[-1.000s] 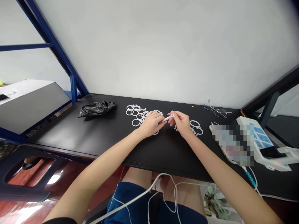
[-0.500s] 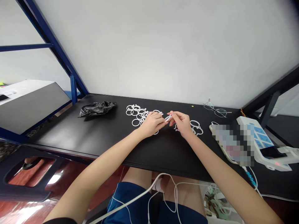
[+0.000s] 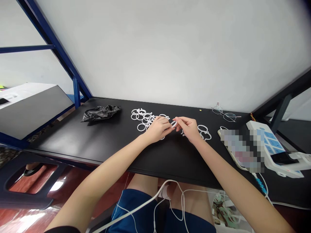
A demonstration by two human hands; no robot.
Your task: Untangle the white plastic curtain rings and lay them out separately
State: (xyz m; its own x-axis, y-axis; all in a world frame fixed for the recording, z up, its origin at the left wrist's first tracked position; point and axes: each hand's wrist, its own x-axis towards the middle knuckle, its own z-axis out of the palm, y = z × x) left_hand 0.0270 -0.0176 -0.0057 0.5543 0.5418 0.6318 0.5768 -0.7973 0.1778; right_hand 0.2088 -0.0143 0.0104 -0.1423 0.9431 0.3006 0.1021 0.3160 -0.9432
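Note:
Between my two hands, just above the black table, is a white plastic ring (image 3: 173,124). My left hand (image 3: 159,127) is closed with its fingertips on the ring's left side. From the other side my right hand (image 3: 188,127) pinches it between thumb and fingers. A loose cluster of white rings with small knobs (image 3: 141,117) lies to the left, partly hidden behind my left hand. Several more white rings (image 3: 204,131) lie to the right, partly covered by my right hand.
A crumpled black plastic bag (image 3: 100,113) lies to the left on the black table (image 3: 85,140). Eyeglasses (image 3: 224,114) rest at the back right. Nearer are a phone with a blurred screen (image 3: 239,150) and a white power strip (image 3: 270,142). White cables (image 3: 145,202) hang over my lap.
My right hand has shifted slightly left and down toward my left hand. The held ring has turned a little between the fingers. Everything else stays in place.

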